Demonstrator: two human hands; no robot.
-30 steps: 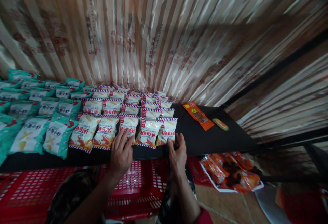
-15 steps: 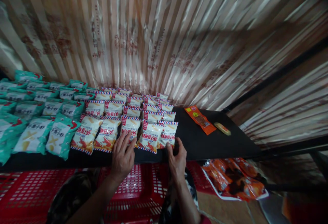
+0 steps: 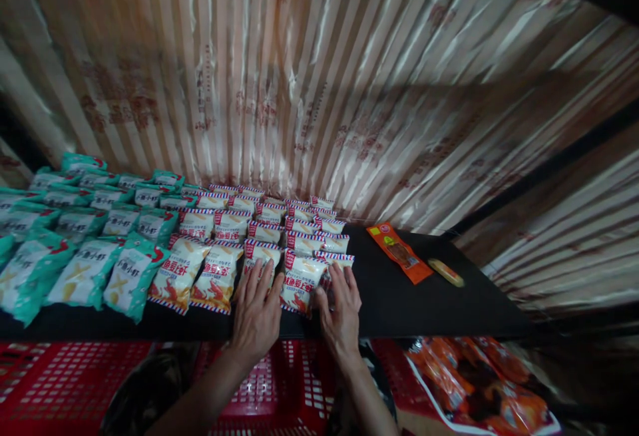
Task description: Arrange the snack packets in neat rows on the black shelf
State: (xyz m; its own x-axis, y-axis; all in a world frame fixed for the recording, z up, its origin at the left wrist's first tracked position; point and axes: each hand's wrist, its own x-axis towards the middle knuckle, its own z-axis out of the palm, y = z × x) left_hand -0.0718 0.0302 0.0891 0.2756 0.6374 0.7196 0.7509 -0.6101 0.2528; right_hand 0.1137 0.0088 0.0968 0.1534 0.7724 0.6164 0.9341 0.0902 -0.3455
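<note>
Rows of white snack bags with red lettering and striped edges stand on a black shelf. My left hand lies with fingers stretched against the front of one white bag, covering its lower part. At the right end of the front row, my right hand rests its fingers on the last white bag, hiding most of it. Neither hand is closed around a bag. Teal snack bags stand in rows to the left of the white ones.
An orange packet and a small yellowish packet lie on the shelf to the right. Below the shelf are red plastic baskets and a bag of orange packets. Striped sheeting hangs behind.
The right hand has moved from the last bag's right side onto its front. My left hand's fingers have straightened against the bag. The view has shifted slightly.
</note>
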